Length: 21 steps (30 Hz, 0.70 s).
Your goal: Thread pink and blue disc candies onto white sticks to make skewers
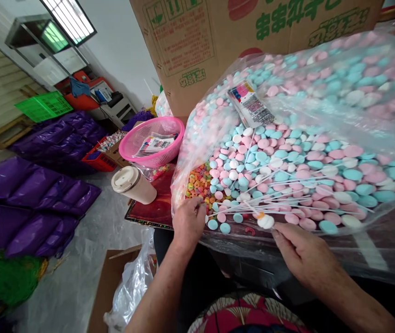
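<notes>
A large clear plastic bag lies open on the table, full of pink, blue and white marshmallow-like candies. Colourful ring-shaped gummies are heaped at its left side. Thin white sticks are strewn over the candies. My right hand pinches the edge of a candy skewer, which carries white pieces and an orange ring on a stick. Near the gummies my left hand is closed, its fingertips together; what they hold, if anything, is hidden. A printed packet rests on the bag.
Left of the bag stand a pink basket with printed packets and a lidded cup. A big cardboard box rises behind. Purple bundles fill the floor at left. Below sits an open carton with clear plastic.
</notes>
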Tool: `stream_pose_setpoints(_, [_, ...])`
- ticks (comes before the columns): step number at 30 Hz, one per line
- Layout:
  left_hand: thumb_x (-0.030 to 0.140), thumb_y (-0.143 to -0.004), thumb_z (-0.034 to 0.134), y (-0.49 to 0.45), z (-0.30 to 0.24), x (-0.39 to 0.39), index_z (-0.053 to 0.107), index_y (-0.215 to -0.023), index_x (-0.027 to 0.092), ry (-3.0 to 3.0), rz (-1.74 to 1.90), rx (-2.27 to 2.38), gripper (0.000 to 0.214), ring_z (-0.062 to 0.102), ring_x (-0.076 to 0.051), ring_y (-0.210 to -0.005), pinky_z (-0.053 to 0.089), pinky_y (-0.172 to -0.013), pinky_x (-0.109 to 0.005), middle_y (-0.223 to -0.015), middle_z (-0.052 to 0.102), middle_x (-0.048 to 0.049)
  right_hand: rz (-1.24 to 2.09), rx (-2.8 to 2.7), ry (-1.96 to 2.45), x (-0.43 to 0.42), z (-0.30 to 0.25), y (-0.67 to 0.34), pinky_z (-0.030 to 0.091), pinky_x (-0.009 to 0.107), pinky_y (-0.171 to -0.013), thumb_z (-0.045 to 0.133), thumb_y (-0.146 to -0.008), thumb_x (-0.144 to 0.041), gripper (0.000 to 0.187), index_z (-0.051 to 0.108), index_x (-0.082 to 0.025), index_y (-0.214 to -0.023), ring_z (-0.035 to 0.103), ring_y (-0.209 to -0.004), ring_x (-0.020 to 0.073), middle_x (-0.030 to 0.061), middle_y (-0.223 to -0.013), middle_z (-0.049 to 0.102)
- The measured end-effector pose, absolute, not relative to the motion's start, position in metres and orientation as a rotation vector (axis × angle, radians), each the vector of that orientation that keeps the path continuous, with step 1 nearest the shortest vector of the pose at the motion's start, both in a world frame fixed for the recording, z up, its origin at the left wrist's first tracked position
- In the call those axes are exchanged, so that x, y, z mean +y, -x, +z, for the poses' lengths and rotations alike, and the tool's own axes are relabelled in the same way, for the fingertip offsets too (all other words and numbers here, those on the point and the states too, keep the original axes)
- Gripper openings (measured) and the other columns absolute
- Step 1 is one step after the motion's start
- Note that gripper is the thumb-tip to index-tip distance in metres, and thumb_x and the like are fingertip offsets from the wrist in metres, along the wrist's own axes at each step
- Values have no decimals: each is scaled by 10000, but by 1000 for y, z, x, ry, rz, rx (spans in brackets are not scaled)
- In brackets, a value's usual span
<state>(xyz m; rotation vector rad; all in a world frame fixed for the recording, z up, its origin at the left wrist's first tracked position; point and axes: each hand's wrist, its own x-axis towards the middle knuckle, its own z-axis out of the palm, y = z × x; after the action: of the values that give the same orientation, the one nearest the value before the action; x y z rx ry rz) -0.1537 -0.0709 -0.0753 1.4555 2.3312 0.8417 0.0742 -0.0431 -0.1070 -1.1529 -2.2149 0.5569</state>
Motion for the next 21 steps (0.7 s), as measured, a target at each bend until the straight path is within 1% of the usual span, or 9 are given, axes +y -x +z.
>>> stream_pose_setpoints(2, [254,-764,573,174,-75,-64,705,-757,178,-1507,626,2365,153,616,-227,-800,461,-748,-335,-805,683,-72,588,-2222,1100,-47,-107,-72,424,239,-574,370,-905,-244,260,575,-189,-755,596,-617,143,35,-696,631])
stream_pose_setpoints(3, [246,-753,580,180,-76,-62,693,-702,174,-1494,631,2338,144,612,-218,-779,456,-740,-328,-769,676,-65,572,-2222,1085,-50,-107,-70,424,244,-579,367,-905,-232,256,581,-184,-773,600,-622,146,36,-700,633])
stream_pose_setpoints(4, [244,-743,588,182,-76,-62,685,-685,171,-1437,731,2291,135,609,-203,-758,454,-734,-315,-744,672,-55,545,-2218,1080,-53,-107,-68,424,249,-582,364,-906,-221,254,588,-178,-794,603,-624,150,38,-703,635])
stream_pose_setpoints(7, [298,-689,660,175,-75,-65,676,-740,156,-1040,1217,1944,152,608,-155,-691,465,-694,-273,-713,670,-25,502,-2248,1057,-58,-104,-62,428,255,-597,358,-906,-200,254,605,-167,-859,613,-652,156,47,-736,650])
stream_pose_setpoints(9, [341,-626,728,162,-70,-68,667,-756,140,-750,1350,1623,247,618,-149,-645,487,-661,-273,-685,671,-23,494,-2297,1055,-60,-101,-59,431,256,-607,345,-907,-190,272,610,-167,-853,613,-658,158,58,-761,658])
stream_pose_setpoints(11, [342,-587,772,146,-66,-71,656,-730,126,-603,1345,1406,284,626,-148,-616,503,-640,-276,-656,673,-32,454,-2345,1088,-61,-99,-57,429,262,-607,331,-902,-174,297,613,-168,-808,607,-643,162,67,-762,658])
stream_pose_setpoints(14, [300,-576,801,127,-66,-72,646,-700,113,-569,1364,1336,273,616,-120,-585,501,-616,-239,-625,669,-30,376,-2395,1165,-63,-96,-55,415,263,-587,325,-886,-144,313,622,-166,-790,599,-620,166,68,-731,653])
stream_pose_setpoints(18, [253,-533,835,116,-74,-69,641,-766,123,-466,1375,1302,330,618,-112,-566,511,-598,-232,-618,664,-6,340,-2377,1174,-66,-96,-56,388,240,-571,322,-884,-122,312,632,-155,-867,589,-618,151,59,-709,648])
stream_pose_setpoints(21, [255,-529,842,113,-79,-65,649,-800,121,-328,1323,1176,359,627,-120,-567,524,-583,-241,-637,670,-14,336,-2334,1163,-67,-96,-61,367,239,-561,318,-884,-111,312,626,-147,-854,573,-596,145,48,-673,627])
